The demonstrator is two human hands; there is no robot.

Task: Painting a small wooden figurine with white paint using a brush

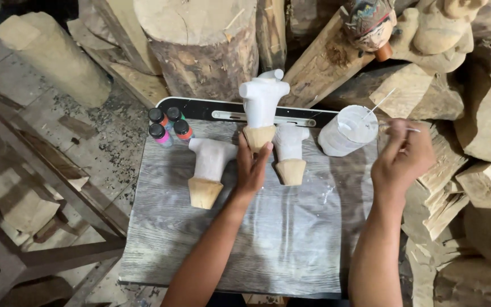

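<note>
My left hand (251, 167) grips the bare wooden base of a white-painted wooden torso piece (262, 102), holding it upright above the grey board (291, 227). Two similar white pieces with bare wooden bases lie on the board: one (207, 170) to the left of my hand, one (289, 153) just to its right. My right hand (403, 156) holds a thin brush (410, 129) beside a translucent plastic cup (348, 132) with white paint; a thin stick leans in the cup.
Three small paint bottles (167, 126) with black caps stand at the board's far left corner. A black ruler-like bar (223, 109) lies along the far edge. Logs, wood blocks and a painted puppet head (370, 25) surround the board; a wooden frame (41, 187) sits left.
</note>
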